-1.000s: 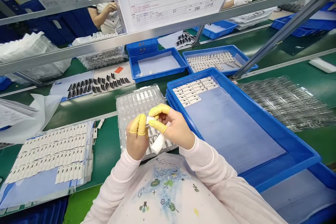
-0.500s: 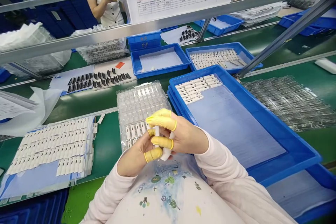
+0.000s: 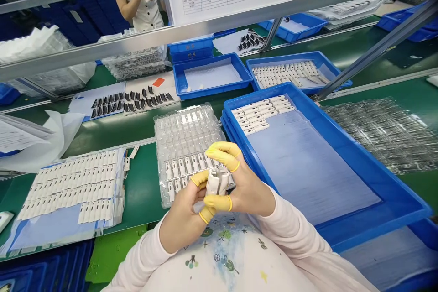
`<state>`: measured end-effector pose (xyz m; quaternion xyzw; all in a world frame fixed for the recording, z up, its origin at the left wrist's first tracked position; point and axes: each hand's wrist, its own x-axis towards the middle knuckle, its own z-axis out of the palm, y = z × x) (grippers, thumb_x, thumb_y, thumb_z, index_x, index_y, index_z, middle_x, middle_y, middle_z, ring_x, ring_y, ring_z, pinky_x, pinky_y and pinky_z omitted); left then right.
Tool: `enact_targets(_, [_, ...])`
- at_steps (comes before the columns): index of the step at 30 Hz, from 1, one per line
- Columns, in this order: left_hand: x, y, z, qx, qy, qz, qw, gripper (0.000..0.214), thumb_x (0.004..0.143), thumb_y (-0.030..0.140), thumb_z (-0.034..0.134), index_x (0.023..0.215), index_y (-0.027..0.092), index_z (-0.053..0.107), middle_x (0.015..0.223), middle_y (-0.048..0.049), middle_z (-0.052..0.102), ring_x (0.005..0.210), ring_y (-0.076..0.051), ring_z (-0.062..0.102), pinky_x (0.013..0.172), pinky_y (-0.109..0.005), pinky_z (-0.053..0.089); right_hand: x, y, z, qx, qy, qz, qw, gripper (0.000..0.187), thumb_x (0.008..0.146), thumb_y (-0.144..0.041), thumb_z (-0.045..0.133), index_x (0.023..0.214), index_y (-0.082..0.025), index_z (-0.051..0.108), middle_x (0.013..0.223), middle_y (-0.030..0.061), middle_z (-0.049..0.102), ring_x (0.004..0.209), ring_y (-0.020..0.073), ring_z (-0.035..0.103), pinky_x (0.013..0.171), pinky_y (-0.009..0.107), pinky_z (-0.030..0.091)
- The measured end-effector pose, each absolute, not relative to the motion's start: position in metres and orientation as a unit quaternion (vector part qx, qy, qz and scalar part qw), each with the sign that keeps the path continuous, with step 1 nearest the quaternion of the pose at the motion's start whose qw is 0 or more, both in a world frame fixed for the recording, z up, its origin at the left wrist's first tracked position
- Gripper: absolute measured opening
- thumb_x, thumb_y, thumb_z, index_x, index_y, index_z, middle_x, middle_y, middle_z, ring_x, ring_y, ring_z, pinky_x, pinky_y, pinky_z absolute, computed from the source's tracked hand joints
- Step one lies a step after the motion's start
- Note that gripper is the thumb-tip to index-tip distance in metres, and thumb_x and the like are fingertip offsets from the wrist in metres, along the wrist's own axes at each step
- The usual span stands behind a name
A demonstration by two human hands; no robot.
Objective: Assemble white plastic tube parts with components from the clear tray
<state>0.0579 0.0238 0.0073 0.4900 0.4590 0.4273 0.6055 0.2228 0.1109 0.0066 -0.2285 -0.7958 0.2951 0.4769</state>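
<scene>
My left hand [image 3: 185,216] and my right hand [image 3: 244,187] meet in front of my chest, yellow covers on several fingertips. Between them is a white plastic part [image 3: 213,181] with a dark gap down its middle; whether it is one piece or two side by side, I cannot tell. The left fingers pinch it from the left, while the right thumb and fingers close round its right side. Just behind the hands lies a clear plastic tray [image 3: 186,132], its nearer rows filled with white parts [image 3: 176,169]. Some of the tray is hidden by my hands.
On the right, a stacked blue bin [image 3: 308,164] holds rows of white parts. More white pieces [image 3: 71,182] lie on blue sheets at left. Black curved pieces [image 3: 133,100] sit farther back. A metal frame rail [image 3: 137,39] crosses above, and a co-worker [image 3: 140,4] is beyond it.
My hands have shifted slightly right in the view and turned the white part, so its gap faces up. My right upper fingers have lifted off it. The whole view has shifted slightly.
</scene>
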Motion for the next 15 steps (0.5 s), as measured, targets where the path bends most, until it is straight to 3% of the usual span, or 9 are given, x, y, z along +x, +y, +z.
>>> enact_targets(3, [0.059,0.025,0.008,0.502,0.482,0.393,0.601,0.049,0.092,0.038,0.067,0.135,0.024,0.049,0.132,-0.0117,0.067,0.113,-0.023,0.069,0.098,-0.037,0.052,0.229,0.11,0.005,-0.291,-0.749,0.251,0.54,0.032,0.094,-0.025,0.059,0.126,-0.028,0.057,0.119,0.0092,0.055,0.113,0.025,0.058,0.098,0.048,0.052])
enact_targets(5, [0.059,0.025,0.009,0.488,0.473,0.378,0.629,0.052,0.091,0.041,0.068,0.136,0.023,0.049,0.131,-0.0129,0.068,0.111,-0.024,0.07,0.096,-0.037,0.054,0.234,0.111,0.005,-0.329,-0.692,0.231,0.599,0.026,0.099,-0.017,0.048,0.118,-0.029,0.062,0.113,0.0078,0.059,0.101,0.0221,0.06,0.092,0.046,0.053])
enact_targets(8, [0.058,0.024,0.011,0.463,0.451,0.383,0.66,0.052,0.09,0.041,0.07,0.134,0.023,0.05,0.127,-0.0118,0.07,0.106,-0.023,0.072,0.093,-0.035,0.055,0.241,0.114,0.005,-0.307,-0.694,0.29,0.583,0.023,0.103,-0.033,0.045,0.117,-0.026,0.062,0.104,0.0069,0.061,0.085,0.0192,0.06,0.084,0.042,0.054])
enact_targets(11, [0.057,0.023,0.012,0.442,0.432,0.398,0.678,0.048,0.089,0.038,0.072,0.132,0.024,0.053,0.121,-0.0094,0.071,0.099,-0.019,0.072,0.088,-0.031,0.055,0.244,0.115,0.007,-0.236,-0.758,0.365,0.486,0.046,0.089,-0.061,0.062,0.114,-0.023,0.062,0.096,0.0052,0.059,0.081,0.0189,0.059,0.078,0.039,0.055])
enact_targets(13, [0.057,0.023,0.012,0.422,0.404,0.399,0.707,0.047,0.089,0.037,0.072,0.13,0.024,0.055,0.117,-0.0089,0.072,0.096,-0.019,0.073,0.087,-0.031,0.056,0.243,0.113,0.008,-0.224,-0.776,0.371,0.458,0.044,0.081,-0.059,0.073,0.103,-0.022,0.064,0.091,0.0038,0.059,0.08,0.0183,0.059,0.073,0.035,0.055])
enact_targets(15, [0.057,0.023,0.013,0.402,0.373,0.388,0.741,0.047,0.088,0.037,0.073,0.129,0.023,0.056,0.114,-0.0096,0.072,0.096,-0.021,0.073,0.086,-0.033,0.056,0.241,0.112,0.007,-0.232,-0.764,0.372,0.473,0.023,0.09,-0.044,0.069,0.09,-0.021,0.065,0.084,0.0023,0.061,0.076,0.0158,0.059,0.069,0.031,0.053])
